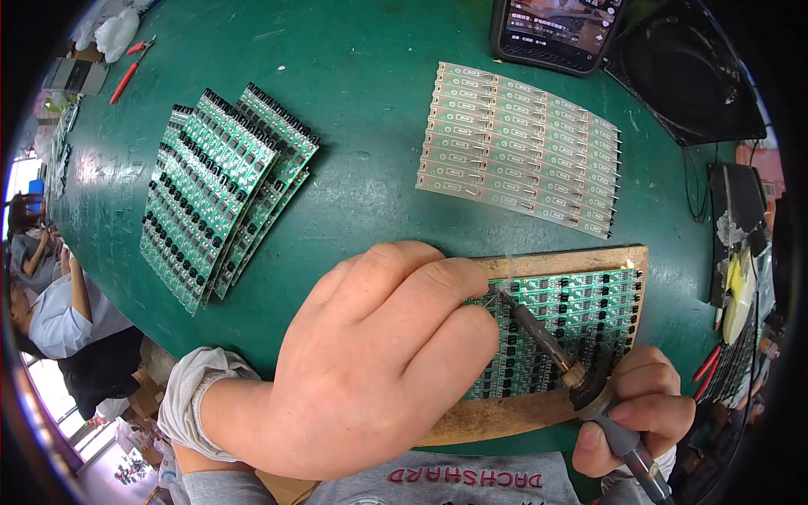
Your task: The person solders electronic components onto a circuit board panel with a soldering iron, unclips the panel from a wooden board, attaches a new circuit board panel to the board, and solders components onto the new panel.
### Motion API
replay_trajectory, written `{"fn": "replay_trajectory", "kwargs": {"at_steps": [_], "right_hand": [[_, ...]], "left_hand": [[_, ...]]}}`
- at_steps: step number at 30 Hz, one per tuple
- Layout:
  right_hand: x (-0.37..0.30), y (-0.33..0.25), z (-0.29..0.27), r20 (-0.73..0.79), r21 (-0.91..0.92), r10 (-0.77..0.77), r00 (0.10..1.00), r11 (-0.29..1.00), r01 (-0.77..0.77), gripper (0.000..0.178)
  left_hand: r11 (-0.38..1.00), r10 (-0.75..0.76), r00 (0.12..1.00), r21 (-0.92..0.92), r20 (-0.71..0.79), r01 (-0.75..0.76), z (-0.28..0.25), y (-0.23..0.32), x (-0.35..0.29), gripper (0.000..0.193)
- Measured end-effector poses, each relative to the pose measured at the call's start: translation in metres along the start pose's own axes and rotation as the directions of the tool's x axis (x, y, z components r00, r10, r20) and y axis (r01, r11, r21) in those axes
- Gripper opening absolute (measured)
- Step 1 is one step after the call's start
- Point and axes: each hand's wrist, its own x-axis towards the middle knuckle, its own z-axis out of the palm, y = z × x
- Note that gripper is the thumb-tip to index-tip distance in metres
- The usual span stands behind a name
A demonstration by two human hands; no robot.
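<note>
In my right hand (644,404) is a soldering iron (547,341), gripped by its grey handle. Its dark tip slants up and left onto a green circuit board panel (581,311), near the panel's upper left. That panel, lined with rows of small black parts, lies on a wooden board (497,421). My left hand (370,353) covers the panel's left side, fingers curled together close to the iron's tip. Whatever the left fingers pinch is hidden behind them. A faint wisp of smoke rises by the tip.
Stacked green circuit panels (206,202) lie at the left. Beyond the wooden board is a pale panel (522,151) with protruding pins. A phone (551,38) and a black fan-like housing (690,76) stand at the far right. Red-handled pliers (126,80) lie far left. People sit beyond the left edge.
</note>
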Motion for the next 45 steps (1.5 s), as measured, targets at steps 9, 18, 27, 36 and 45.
{"fn": "replay_trajectory", "kwargs": {"at_steps": [9,18,27,36,45], "right_hand": [[-0.0026,-0.0048,-0.0006,-0.046,0.034,0.036,0.998,0.999,-0.034,0.042],[-0.0016,-0.0053,-0.0004,-0.028,0.022,0.038,0.999,0.999,-0.037,0.042],[-0.0054,0.0005,0.0017,-0.045,0.059,-0.008,0.999,0.998,0.011,0.041],[-0.0047,-0.0043,-0.0010,-0.027,0.028,0.047,0.999,0.999,-0.047,0.042],[-0.0054,-0.0052,0.0005,-0.049,0.040,0.044,0.998,0.998,-0.042,0.041]], "left_hand": [[1.000,-0.006,1.000,-0.016,0.012,0.006,-0.0029,0.0021,-0.0003,0.025],[1.000,0.018,1.000,0.013,0.011,-0.018,-0.0005,0.0011,0.0007,0.023],[1.000,0.007,1.000,0.021,0.004,-0.007,0.0006,0.0008,-0.0034,0.024],[1.000,0.014,1.000,0.008,0.005,-0.014,-0.0003,0.0020,-0.0010,0.024],[0.999,0.035,0.999,0.027,-0.014,-0.035,0.0005,0.0026,-0.0021,0.024]]}}
